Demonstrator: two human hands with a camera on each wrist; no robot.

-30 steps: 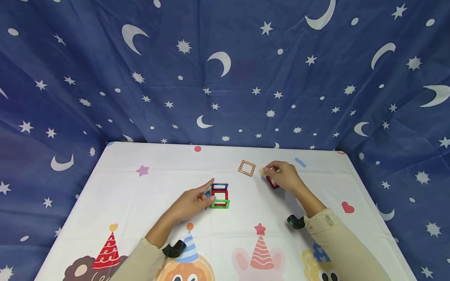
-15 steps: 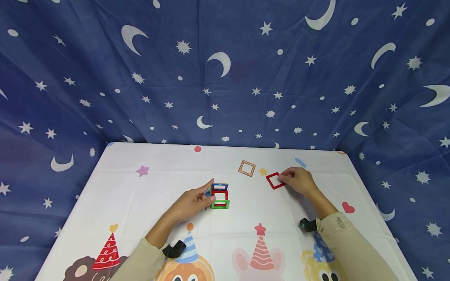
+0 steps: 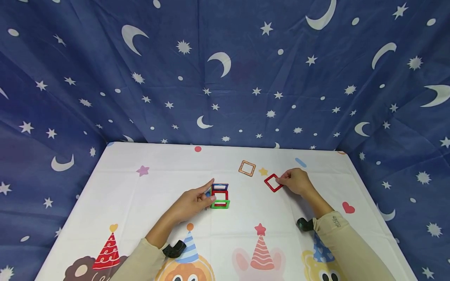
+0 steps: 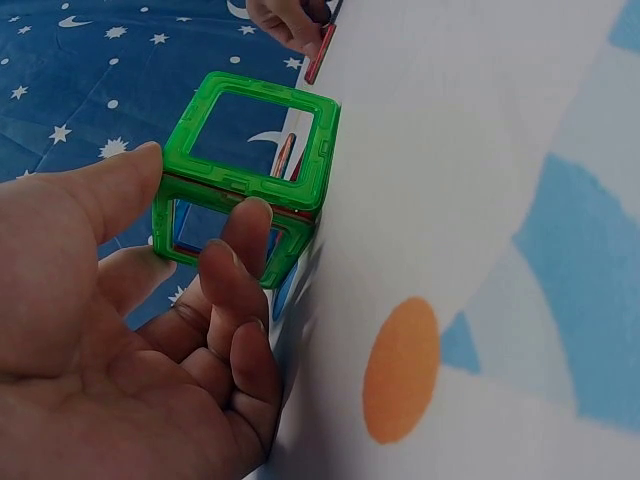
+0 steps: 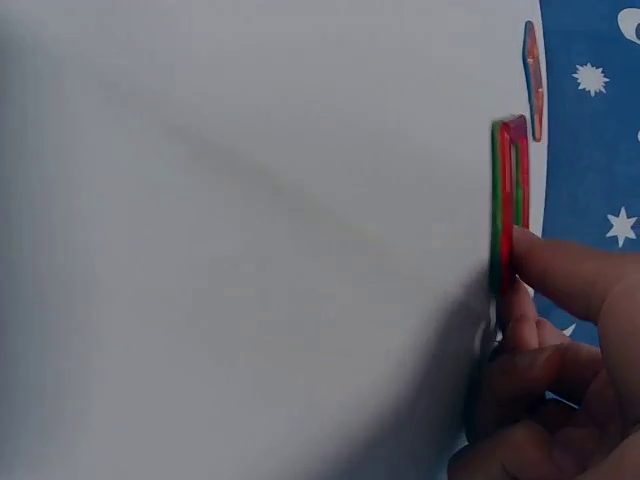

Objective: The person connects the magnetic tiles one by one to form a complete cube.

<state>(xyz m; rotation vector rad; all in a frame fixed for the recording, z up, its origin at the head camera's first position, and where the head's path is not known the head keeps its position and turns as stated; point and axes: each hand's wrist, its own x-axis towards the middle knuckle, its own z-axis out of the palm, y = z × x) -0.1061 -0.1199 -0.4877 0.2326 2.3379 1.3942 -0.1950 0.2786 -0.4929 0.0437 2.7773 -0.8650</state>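
My left hand (image 3: 190, 203) grips a small box of square magnetic tiles (image 3: 220, 207) by its left side, thumb and fingers at its edges. Its frames are green, red and blue; in the left wrist view a green tile (image 4: 326, 140) faces up toward the camera. My right hand (image 3: 296, 181) pinches a red square magnetic tile (image 3: 269, 186) by its right corner, to the right of the box. Seen edge-on in the right wrist view, the red tile (image 5: 520, 130) shows a green strip along one side. Whether it touches the table is unclear.
An orange square magnetic tile (image 3: 249, 162) lies flat behind and left of the red one. The white tablecloth (image 3: 168, 168) carries printed stars, hearts and party-hat animals. A blue curtain (image 3: 246, 78) with moons and stars rises along the table's back and sides.
My right hand, earlier over the red tile, has drawn back to the right and pinches its corner. The red tile has turned and shifted slightly left. My left hand and the box stay put.
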